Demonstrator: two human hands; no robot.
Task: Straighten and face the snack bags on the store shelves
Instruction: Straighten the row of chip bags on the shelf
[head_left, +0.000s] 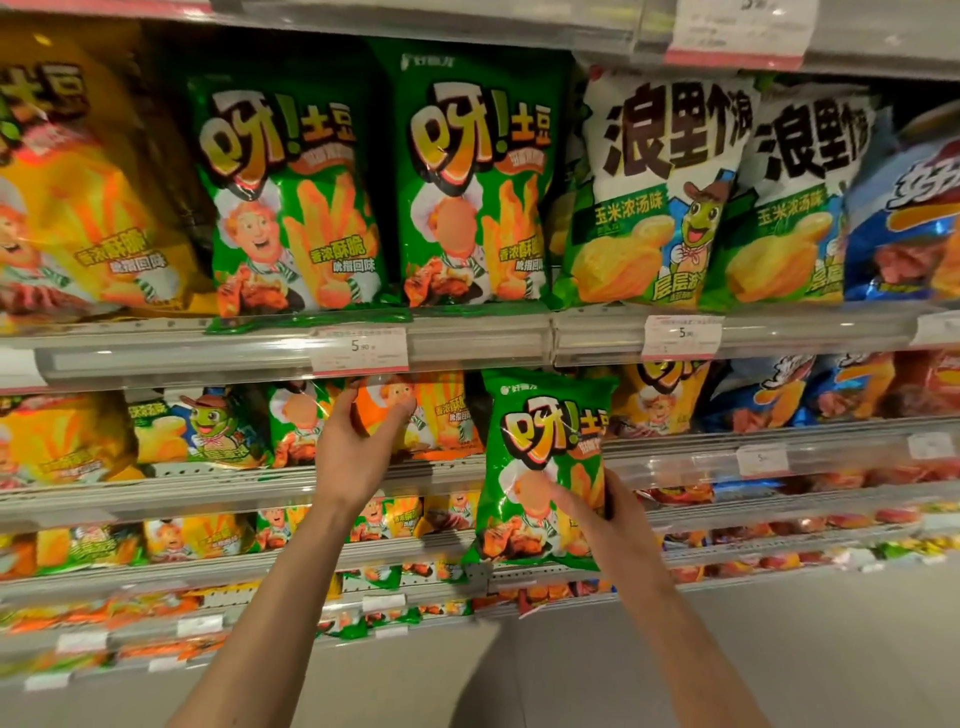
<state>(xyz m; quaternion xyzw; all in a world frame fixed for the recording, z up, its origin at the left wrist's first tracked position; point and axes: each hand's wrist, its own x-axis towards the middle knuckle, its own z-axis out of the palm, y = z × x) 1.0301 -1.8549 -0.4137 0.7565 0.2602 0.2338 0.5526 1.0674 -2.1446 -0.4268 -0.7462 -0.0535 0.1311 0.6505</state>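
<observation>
The right hand (608, 514) held a shiny green plastic snack bag (540, 467) by its lower right side, with the thumb across the front and the fingers curled behind. The bag was upright, out in front of the shelves, with its picture side facing out. The left hand (358, 452) reached into the second grey metal shelf (218, 483) and gripped an orange plastic snack bag (410, 415) that stood there, fingers and thumb curled around its left edge. Beside it on that shelf stood more green, yellow and blue bags.

The top grey shelf (467, 343) held two big green bags (291, 197) side by side, both upright and facing out. A big yellow bag (78, 197) stood to their left. Two white and green bags (665, 192) stood to their right. White price tags (358, 351) hung on the shelf's front edge.
</observation>
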